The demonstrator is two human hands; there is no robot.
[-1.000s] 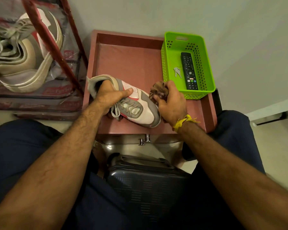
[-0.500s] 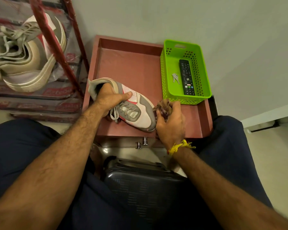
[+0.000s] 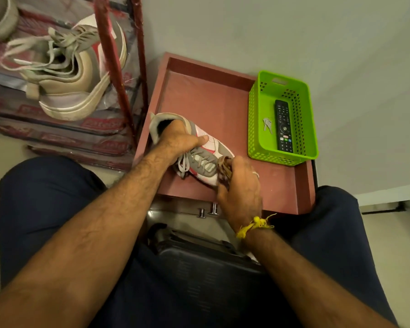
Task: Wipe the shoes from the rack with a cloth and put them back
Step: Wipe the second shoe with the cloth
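On the far left I saw the rack (image 3: 115, 67), its red posts upright, with another shoe (image 3: 69, 74) lying on its shelf, laces loose. Compared with half a second earlier the whole view had slid, so the rack sat larger and nearer the middle; I could not tell that the rack shoe itself had moved.

Next came my left hand (image 3: 178, 138), clenched around the collar of the grey, white and red shoe (image 3: 206, 157), fingers tucked into the opening and thumb stretched along its side. The grip looked the same as before. The shoe lay on the reddish tray-like surface (image 3: 213, 95), near its front edge, toe pointing toward my right.

At the toe, my right hand (image 3: 240, 188) was grasping the bunched brown cloth (image 3: 225, 166) and pressing it against the front of the shoe. Half a second ago the cloth sat just off the toe; now it lay on the shoe beside the laces, covering the tip.

Farther right, the green basket (image 3: 253, 114) stood in the back corner of the surface, holding a black remote (image 3: 283, 126) and a small set of keys (image 3: 267, 124), both lying where they had been.
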